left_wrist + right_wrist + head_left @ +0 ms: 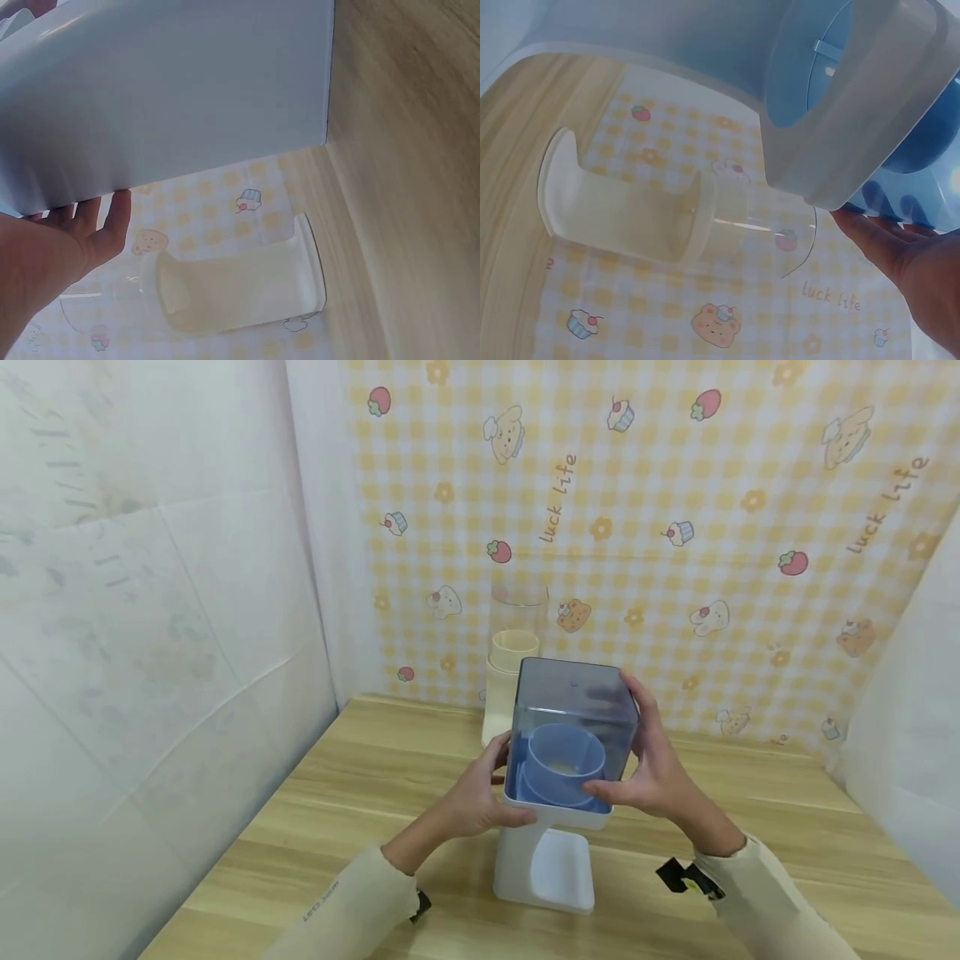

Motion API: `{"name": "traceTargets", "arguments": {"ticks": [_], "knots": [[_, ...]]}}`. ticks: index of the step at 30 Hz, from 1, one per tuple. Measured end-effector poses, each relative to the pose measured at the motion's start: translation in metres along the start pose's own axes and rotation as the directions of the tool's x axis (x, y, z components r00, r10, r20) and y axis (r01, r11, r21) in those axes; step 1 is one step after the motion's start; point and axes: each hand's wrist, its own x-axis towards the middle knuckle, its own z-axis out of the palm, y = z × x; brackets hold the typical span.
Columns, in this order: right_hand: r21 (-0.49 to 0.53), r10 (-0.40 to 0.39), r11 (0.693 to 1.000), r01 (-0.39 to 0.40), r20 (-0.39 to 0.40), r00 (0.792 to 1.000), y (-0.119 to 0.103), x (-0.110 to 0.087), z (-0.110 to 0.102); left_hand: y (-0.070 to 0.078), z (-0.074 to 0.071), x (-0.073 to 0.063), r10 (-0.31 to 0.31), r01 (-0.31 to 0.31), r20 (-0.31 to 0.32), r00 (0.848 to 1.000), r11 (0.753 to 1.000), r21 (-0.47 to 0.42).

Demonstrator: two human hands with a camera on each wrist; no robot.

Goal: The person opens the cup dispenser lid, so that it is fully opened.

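A tinted, see-through square tank (573,689) sits on top of a white dispenser stand (516,864) on the table. Through its wall a blue round collar (564,787) shows inside. My left hand (474,797) grips the upper left of the dispenser, thumb along the white rim and fingers behind. With its thumb on the front and fingers round the far side, my right hand (660,768) holds the tank from the right. From the right wrist, the tank's blue wall (907,187) meets the white top frame (855,112), which has a round opening underneath.
Close behind the dispenser stands a cream cylindrical dispenser (498,702) with a clear tube on top. A yellow checked cloth (637,485) hangs along the back edge of the wooden table (360,777). White sheeting (187,568) hangs at the left.
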Motion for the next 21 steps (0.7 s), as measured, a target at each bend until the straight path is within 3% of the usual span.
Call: {"name": "traceTargets", "arguments": {"ticks": [6,14,21], "knots": [[-0.025,-0.023,0.999,0.023,-0.013,1.0,0.0018,-0.0003,0.0007,0.0004,0.0019,-0.0001,0.0,0.0,-0.017,1.0,1.0,0.002],[-0.057,-0.063,0.997,0.061,-0.022,0.998,0.0031,0.0013,0.0001,-0.0032,0.0044,0.0021,0.05,-0.048,-0.058,0.997,0.998,0.045],[-0.06,-0.051,0.997,0.05,-0.005,0.999,0.0033,0.001,-0.0009,-0.0046,0.005,0.002,0.061,-0.056,-0.07,0.996,0.996,0.065]]}}
